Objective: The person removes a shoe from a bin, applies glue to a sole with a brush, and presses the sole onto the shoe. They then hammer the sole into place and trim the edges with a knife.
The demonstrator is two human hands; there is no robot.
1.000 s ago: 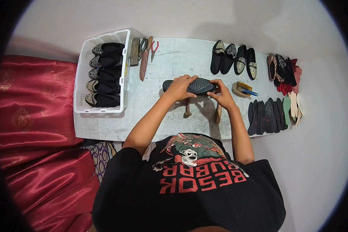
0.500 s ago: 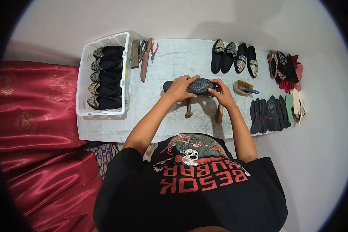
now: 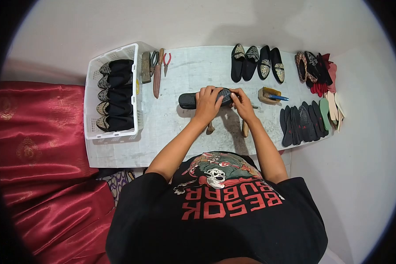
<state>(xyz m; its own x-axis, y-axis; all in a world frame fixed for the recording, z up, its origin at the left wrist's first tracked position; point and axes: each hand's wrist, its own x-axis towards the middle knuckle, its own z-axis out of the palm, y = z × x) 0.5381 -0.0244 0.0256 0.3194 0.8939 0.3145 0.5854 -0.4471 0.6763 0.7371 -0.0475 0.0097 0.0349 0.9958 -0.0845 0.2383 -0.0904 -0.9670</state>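
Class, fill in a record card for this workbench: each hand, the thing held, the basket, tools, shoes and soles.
Left hand: grips shoe, sole up
Right hand: pinches the shoe's other end
Basket: white, holds dark shoes
Tools: beside basket
Four shoes: row at far edge of table
Soles: on edge, at right

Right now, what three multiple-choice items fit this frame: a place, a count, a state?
1. Where does the white basket stand? A) at the table's left end B) at its right end C) at its middle
2. How many beaded black shoes lie in the row at the far edge? A) two B) four C) six
3. How does the centre shoe lie? A) sole up B) sole down C) on its side
Answers: 1 A, it stands on the person's left; 2 B, four lie side by side; 3 A, the left hand and right hand press its treaded sole.
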